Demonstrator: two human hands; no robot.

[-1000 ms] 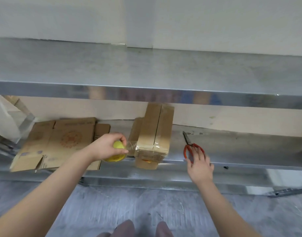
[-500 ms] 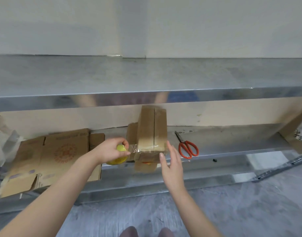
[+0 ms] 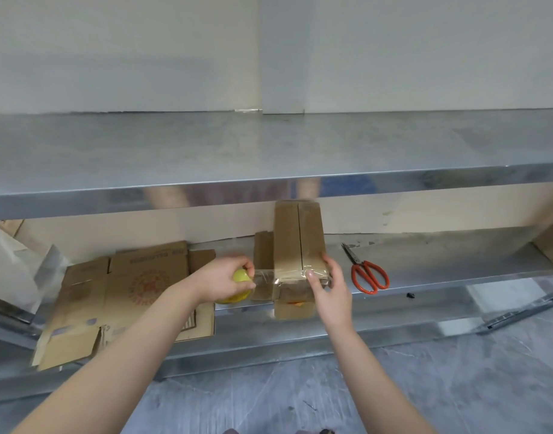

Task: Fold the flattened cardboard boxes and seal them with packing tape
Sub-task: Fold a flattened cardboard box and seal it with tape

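- Head view: the folded box (image 3: 298,239) stands on the lower shelf (image 3: 441,264), with its centre seam running away from the camera. This box is the reference for every position below.
- Left grip (image 3: 220,278): clamped round the yellow-green tape roll (image 3: 241,276), just left of the box's near end. A clear tape strip (image 3: 266,277) runs from the roll across that near end.
- Right grip (image 3: 330,286): the thumb presses the strip onto the box top. The fingers curve round the box's right edge, so this grip is clamped on the box.
- Change: one second ago the right grip was at the red-handled scissors (image 3: 367,275), to the right of the box. It has since crossed over to the box's near end. The scissors lie on the shelf, apart from both grips.
- Meaning for the task: the strip is being pressed down across the seam, not cut. In my judgement the seal on this end is partly laid, and the roll must still be cut free.
- Flattened boxes (image 3: 137,289): these lie in a stack to the left of the box, beyond the roll, not yet folded.
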